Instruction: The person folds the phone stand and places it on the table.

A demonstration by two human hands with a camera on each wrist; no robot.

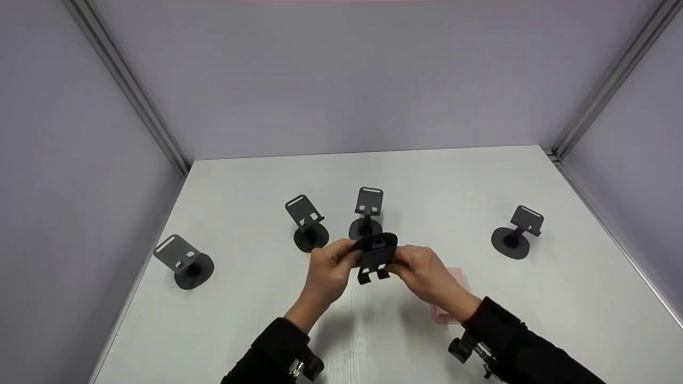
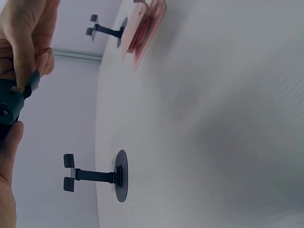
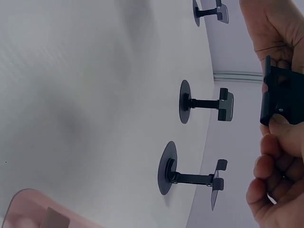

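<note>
Both the left hand [image 1: 326,269] and the right hand [image 1: 421,272] pinch a black phone stand [image 1: 375,257] in mid-air above the white table [image 1: 560,298], just before four upright stands, nearest one [image 1: 366,213], with a pink object [image 1: 451,298] under the right wrist.

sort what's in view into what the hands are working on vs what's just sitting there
In hand:
- black stand, gripped by left hand and right hand

Just sitting:
- four stands on the table: far left, left-centre, centre, right
- pink case under the right hand
</note>
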